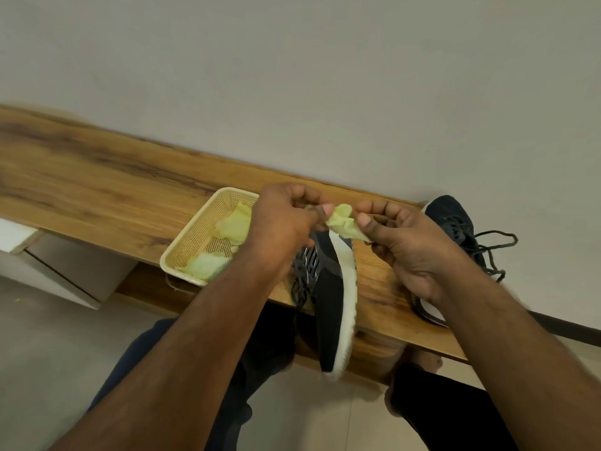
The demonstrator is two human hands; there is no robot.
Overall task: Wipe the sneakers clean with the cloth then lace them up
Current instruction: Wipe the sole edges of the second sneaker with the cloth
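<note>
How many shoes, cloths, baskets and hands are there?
Sneakers: 2, near sneaker and far sneaker
Yellow cloths: 3, held cloth, two basket cloths
Basket: 1
Hands: 2, left hand and right hand
Total: 8

1. A small pale yellow-green cloth (341, 221) — crumpled and bunched — is held up in the air above the near sneaker, pinched at both ends.
2. A dark navy knit sneaker with a thick white sole (331, 297) lies tipped on its side on the wooden bench, its sole edge turned to the right, its toe end jutting past the bench's near edge; dark laces cross its upper.
3. A second dark navy sneaker (455, 222) sits farther right on the bench — its dark laces loose and trailing off to the right.
</note>
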